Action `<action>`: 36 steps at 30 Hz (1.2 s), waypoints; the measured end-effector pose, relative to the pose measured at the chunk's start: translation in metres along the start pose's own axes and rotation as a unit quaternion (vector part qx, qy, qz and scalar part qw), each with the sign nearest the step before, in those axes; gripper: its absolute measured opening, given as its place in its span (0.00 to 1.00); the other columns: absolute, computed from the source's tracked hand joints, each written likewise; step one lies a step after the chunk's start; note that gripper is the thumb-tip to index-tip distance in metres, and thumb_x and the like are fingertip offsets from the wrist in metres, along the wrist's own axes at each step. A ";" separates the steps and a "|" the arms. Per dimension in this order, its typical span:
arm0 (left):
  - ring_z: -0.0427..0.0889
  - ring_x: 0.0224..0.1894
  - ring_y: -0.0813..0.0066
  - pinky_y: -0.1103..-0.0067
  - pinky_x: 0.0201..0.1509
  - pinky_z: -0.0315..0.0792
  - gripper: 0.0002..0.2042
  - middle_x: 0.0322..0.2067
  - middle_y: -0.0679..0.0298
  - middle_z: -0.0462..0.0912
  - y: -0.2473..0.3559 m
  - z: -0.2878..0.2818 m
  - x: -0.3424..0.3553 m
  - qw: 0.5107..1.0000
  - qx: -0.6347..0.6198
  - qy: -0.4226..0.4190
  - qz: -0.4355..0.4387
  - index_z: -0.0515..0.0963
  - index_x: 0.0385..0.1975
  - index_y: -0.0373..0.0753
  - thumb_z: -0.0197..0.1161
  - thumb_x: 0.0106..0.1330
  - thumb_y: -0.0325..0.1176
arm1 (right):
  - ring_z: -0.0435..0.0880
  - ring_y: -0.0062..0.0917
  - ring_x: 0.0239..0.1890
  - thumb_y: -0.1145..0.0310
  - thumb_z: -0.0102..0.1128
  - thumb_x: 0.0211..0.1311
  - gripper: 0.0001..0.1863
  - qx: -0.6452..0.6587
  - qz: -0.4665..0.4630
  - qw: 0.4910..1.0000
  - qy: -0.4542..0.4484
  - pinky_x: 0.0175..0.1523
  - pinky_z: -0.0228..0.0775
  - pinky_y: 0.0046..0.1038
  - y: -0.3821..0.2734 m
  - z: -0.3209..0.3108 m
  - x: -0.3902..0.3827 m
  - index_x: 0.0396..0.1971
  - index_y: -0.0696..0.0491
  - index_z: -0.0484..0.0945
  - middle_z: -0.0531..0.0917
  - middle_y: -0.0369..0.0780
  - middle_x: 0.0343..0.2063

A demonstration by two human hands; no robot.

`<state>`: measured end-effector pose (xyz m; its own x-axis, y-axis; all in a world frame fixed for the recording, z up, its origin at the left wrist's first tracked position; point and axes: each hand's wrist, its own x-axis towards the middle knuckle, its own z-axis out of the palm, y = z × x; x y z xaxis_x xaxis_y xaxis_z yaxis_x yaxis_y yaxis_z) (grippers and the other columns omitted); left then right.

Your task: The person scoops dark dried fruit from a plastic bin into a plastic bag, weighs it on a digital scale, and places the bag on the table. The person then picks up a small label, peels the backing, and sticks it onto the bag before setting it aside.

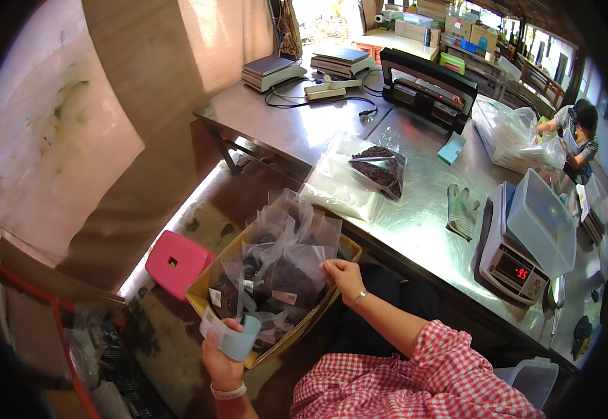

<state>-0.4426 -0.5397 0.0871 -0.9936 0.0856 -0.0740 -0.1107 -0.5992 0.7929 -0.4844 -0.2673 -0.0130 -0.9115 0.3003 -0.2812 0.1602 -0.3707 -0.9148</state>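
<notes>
My left hand (221,364) is closed round a roll of labels (241,341) on pale blue backing, with a white strip coming off it. With thumb and fingers, my right hand (346,281) pinches the upper edge of a clear plastic bag (309,261). That bag stands among several others in a cardboard box (348,246) in front of me. The bags hold dark contents low down, and some carry small white labels. What lies at the bottom of the box is hidden.
A pink stool (178,264) stands left of the box. On the metal table (416,241) are a bag of dark pieces (381,167), a glove (462,211), a scale (510,265) bearing a plastic bin (545,220), and a sealing machine (426,87). Another person (578,133) works far right.
</notes>
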 end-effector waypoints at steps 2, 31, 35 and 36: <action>0.77 0.32 0.68 0.76 0.36 0.72 0.23 0.31 0.56 0.77 -0.008 0.008 0.003 1.000 0.023 -0.013 -0.006 0.71 0.38 0.28 0.54 0.61 0.47 | 0.72 0.15 0.20 0.66 0.56 0.59 0.10 -0.010 -0.016 1.000 -0.017 0.27 0.64 0.17 0.003 -0.011 -0.003 0.28 0.58 0.80 0.78 0.33 0.19; 0.76 0.39 0.80 0.84 0.44 0.68 0.10 0.38 0.64 0.79 -0.146 0.151 0.051 0.963 0.196 -0.162 -0.094 0.74 0.42 0.28 0.55 0.62 0.25 | 0.73 0.13 0.31 0.64 0.60 0.55 0.22 -0.148 -0.108 0.956 -0.230 0.38 0.67 0.18 -0.115 -0.082 -0.017 0.49 0.54 0.68 0.77 0.33 0.28; 0.75 0.43 0.77 0.82 0.48 0.68 0.17 0.40 0.63 0.76 -0.153 0.167 0.037 0.949 0.162 -0.236 -0.133 0.67 0.47 0.29 0.60 0.58 0.22 | 0.70 0.11 0.25 0.69 0.60 0.54 0.24 -0.088 -0.145 0.985 -0.035 0.31 0.63 0.15 -0.109 -0.089 -0.061 0.51 0.54 0.66 0.73 0.31 0.22; 0.75 0.43 0.77 0.82 0.47 0.68 0.17 0.40 0.63 0.76 -0.155 0.171 0.032 0.944 0.182 -0.250 -0.116 0.67 0.46 0.29 0.60 0.57 0.22 | 0.69 0.10 0.25 0.70 0.60 0.54 0.24 -0.064 -0.162 0.985 0.002 0.31 0.63 0.15 -0.110 -0.090 -0.068 0.52 0.54 0.66 0.72 0.30 0.21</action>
<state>-0.4529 -0.3082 0.0651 -0.7987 0.5999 -0.0480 -0.2178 -0.2137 0.9523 -0.4061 -0.1677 0.0808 -0.9213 0.3877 0.0312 -0.0925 -0.1406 -0.9857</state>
